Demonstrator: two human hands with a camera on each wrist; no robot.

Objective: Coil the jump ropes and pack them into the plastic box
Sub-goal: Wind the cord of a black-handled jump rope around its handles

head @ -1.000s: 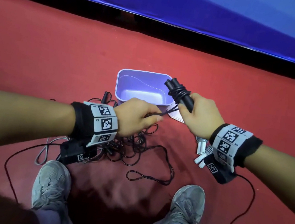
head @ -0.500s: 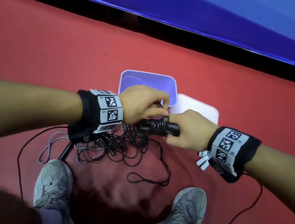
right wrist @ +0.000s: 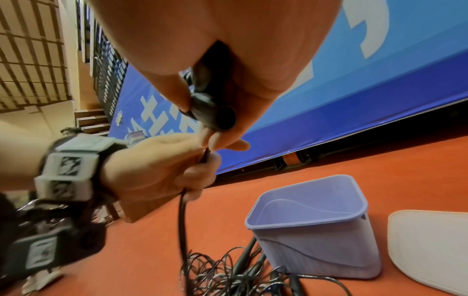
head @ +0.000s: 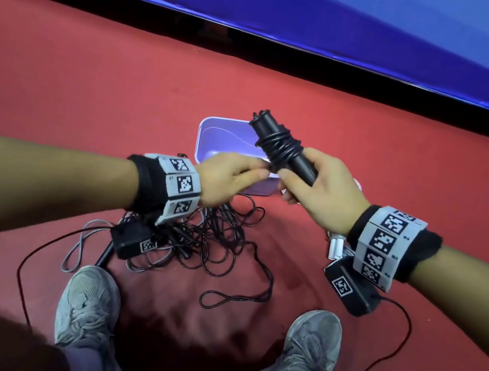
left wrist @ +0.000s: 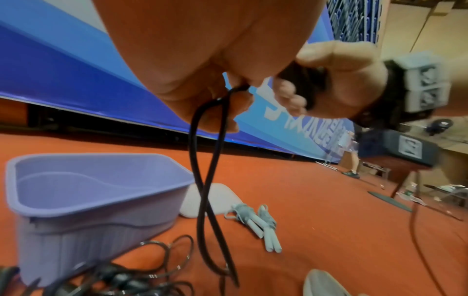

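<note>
We read no brand here (the white lettering on the blue banner (left wrist: 326, 130) is too skewed to make out), and our lilac plastic box (head: 228, 137) on the red floor (head: 91, 88) holds nothing. Our right hand (head: 323, 192) grips the black jump-rope handles (head: 284, 150), cord wound round them, above the box, while our left hand (head: 228, 179) pinches the loose black cord (left wrist: 205, 180); a coiled grey rope (left wrist: 255, 222) lies beside the white lid (right wrist: 430, 246).

Both forearms are bare. Each wrist wears a black band (head: 146, 182) carrying white blocks with black square markers (head: 386, 241). Under each wrist hangs a black camera box (head: 349, 288) with a thin dark cable (head: 401, 321). The feet wear grey laced sneakers (head: 87, 304).
</note>
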